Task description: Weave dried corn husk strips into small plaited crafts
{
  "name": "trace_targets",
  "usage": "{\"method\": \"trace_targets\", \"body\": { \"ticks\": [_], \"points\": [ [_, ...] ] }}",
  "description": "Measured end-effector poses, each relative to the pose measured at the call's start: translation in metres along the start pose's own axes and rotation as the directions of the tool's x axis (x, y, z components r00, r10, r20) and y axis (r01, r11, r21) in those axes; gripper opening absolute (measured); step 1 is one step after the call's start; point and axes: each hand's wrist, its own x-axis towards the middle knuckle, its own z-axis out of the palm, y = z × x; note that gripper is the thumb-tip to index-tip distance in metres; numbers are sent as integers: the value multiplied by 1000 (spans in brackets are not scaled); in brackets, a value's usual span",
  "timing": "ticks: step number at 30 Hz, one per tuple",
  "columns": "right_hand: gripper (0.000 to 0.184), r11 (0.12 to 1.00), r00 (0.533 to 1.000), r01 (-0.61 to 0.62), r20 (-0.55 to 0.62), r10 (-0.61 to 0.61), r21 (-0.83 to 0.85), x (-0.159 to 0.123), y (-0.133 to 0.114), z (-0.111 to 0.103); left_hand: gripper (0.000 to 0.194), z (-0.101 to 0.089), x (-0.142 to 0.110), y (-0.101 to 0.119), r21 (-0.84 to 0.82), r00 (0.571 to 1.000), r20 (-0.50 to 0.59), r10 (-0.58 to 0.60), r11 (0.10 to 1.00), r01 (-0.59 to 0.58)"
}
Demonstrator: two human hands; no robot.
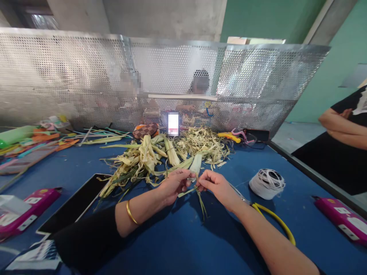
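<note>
Corn husk [196, 165], was pinched in left hand [178, 184] and right hand [214, 186] (both closed, btw), near messy husk pile [146, 157]

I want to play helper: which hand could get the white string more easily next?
Probably the right hand. The white string sits out on its side, while the left hand would have to cross past it. Both hands are busy at the pale husk, though.
</note>
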Motion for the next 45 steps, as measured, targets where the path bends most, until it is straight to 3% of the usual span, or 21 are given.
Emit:
{"method": "trace_targets", "body": {
  "ticks": [4, 9, 15, 17, 20, 23, 25, 30, 33, 35, 41, 45],
  "points": [
    [13, 1000, 1000, -10, -9, 10, -12, 1, 0, -1, 26, 1, 0, 1, 65, 994, 112, 6, 998, -14],
    [13, 995, 1000, -8, 10, 9, -102, 2, 3, -4, 23, 2, 4, 3, 364, 991, 104, 87, 924, -119],
    [13, 975, 999, 45, 18, -42, -216, 3, 1, -10, 17, 0, 6, 7, 460, 985, 82, 154, 870, -174],
    [15, 973, 996, 86, -15, -91, -215, 3, 0, -10, 14, 2, 5, 9, 493, 965, 91, 248, 830, -260],
    [15, 975, 989, 141, -23, -147, -170, 3, -1, -8, 10, 5, 2, 12, 576, 889, 158, 429, 691, -436],
    [16, 986, 992, 124, 6, -125, -114, 1, -2, -5, 5, 8, 1, 17, 633, 839, 212, 500, 584, -508],
    [16, 990, 994, 112, 13, -111, -83, 0, -5, -4, 6, 10, 2, 19, 614, 847, 198, 493, 611, -499],
    [16, 997, 997, 82, 5, -82, 8, -3, -10, -1, 10, 13, 4, 18, 461, 911, 84, 403, 795, -394],
    [15, 993, 985, 49, -171, -30, 108, -2, -10, -2, 17, 15, 0, 13, 338, 938, -100, 330, 899, -280],
    [16, 977, 956, 62, -293, 0, 202, -1, -10, -3, 19, 17, -6, 10, 270, 945, -154, 287, 933, -239],
    [17, 955, 894, 109, -447, 28, 276, -3, -18, 6, 29, 32, -25, 8, 212, 975, 61, 215, 951, -223],
    [18, 941, 888, 134, -460, 25, 310, -10, -22, 17, 34, 32, -25, 5, 77, 991, -4, 137, 988, -137]
  ]
}}
